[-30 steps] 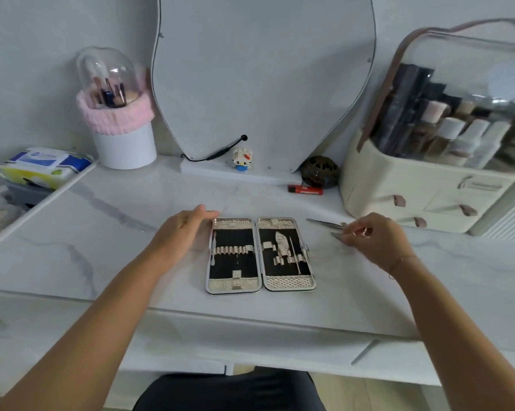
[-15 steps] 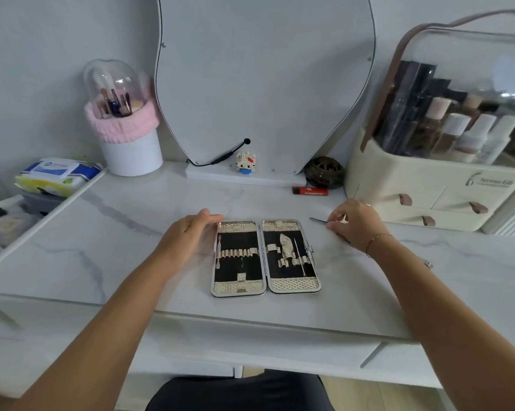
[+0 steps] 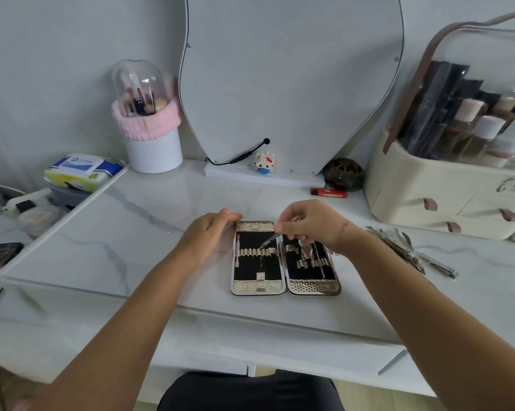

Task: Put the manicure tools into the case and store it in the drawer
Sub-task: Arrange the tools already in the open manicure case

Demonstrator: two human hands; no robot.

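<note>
The manicure case (image 3: 285,287) lies open flat on the white marble desk (image 3: 149,232), black lining up, with elastic loops and a few tools in it. My left hand (image 3: 208,232) rests flat against the case's left top edge. My right hand (image 3: 312,223) hovers over the case's top middle, pinching a thin metal tool (image 3: 269,240) whose tip points down at the left half's loop row. Several loose metal tools (image 3: 404,250) lie in a heap on the desk to the right.
A cream cosmetics organiser (image 3: 446,197) with small drawers stands at the right back. A mirror (image 3: 291,81), a toy figure (image 3: 264,163), a red lighter (image 3: 328,192), a brush pot (image 3: 152,143) and a wipes pack (image 3: 82,170) line the back and left.
My right hand picked a thin tool from the desk at the right and carried it left over the open case. My left hand stayed on the case's edge.
</note>
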